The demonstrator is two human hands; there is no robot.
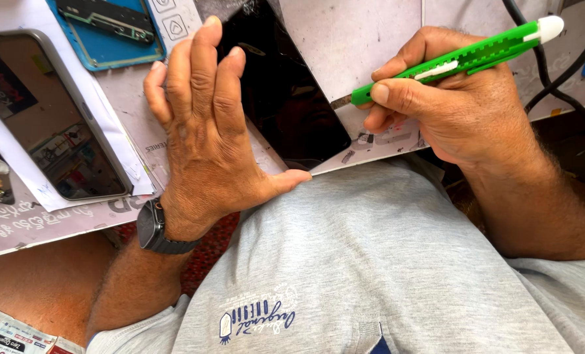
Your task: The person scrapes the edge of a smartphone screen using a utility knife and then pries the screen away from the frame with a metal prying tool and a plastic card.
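My grey shirt (384, 262) fills the lower part of the view, and just above it is the edge of the tabletop (364, 46), which is covered with white printed paper.

On the left side of the tabletop lies a phone with a silver frame (50, 118), its screen up and full of reflections. Beside it, toward the middle, lies a black glass panel (286, 98), tilted, with one corner near the tabletop edge close to my body. At the top left there is a blue phone frame (105, 33) with a dark part inside it.

My left hand (204, 137) lies flat and open, the fingers (200, 65) stretched and close together. It holds nothing; the palm presses down on the paper and the fingertips rest over the left edge of the black glass panel. The thumb points toward my shirt. On this wrist I wear a black watch (155, 229).

My right hand (456, 111) is closed around a green knife (449, 62) with a white end cap. Thumb and index finger grip it near the front, like a pen. Its metal tip touches the right edge of the black glass panel. Black cables (554, 78) lie behind this hand.
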